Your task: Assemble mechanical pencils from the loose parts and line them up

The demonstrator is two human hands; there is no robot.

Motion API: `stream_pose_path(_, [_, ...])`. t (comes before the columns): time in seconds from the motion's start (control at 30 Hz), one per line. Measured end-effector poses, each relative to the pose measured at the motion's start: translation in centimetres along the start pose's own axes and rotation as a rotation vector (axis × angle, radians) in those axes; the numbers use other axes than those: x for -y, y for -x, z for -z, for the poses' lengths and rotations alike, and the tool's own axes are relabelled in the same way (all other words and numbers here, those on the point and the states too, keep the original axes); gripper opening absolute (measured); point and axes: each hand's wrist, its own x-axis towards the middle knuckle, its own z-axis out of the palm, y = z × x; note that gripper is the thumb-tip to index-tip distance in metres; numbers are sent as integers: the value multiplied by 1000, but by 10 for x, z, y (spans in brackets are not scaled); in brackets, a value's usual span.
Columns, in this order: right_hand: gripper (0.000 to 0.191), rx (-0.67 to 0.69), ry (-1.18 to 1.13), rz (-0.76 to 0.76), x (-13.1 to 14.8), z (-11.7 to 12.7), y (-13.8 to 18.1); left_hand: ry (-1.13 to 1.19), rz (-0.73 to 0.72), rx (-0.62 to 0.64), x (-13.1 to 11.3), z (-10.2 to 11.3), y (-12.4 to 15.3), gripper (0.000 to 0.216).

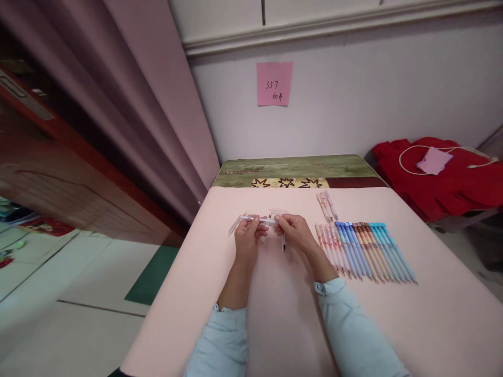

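Above the pale pink table cover, my left hand [247, 238] is closed in a pinch on a slim, whitish pen [268, 220]. Its other end sits between the thumb and fingers of my right hand [295, 230], which is closed too. Under and around the hands lie more clear or white pen parts, one of them a thin piece with a black tip [283, 242]. Further clear pieces [234, 225] stick out left of my left hand. The fingers partly hide these parts, so their exact number and shape are unclear.
To the right lies a neat row of pens, with pink pens [333, 246], blue pens [353, 248], brown-topped pens [371, 251] and light blue pens [395, 254]. A small bunch of pink pens [327, 206] lies behind. Red cloth [444, 193] with a white cable stands beyond the table's right edge.
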Motion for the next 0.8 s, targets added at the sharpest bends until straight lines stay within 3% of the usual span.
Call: stream_pose_path(0.8, [41, 44, 48, 7, 4, -1, 1, -14, 2, 15, 3, 1, -2, 37])
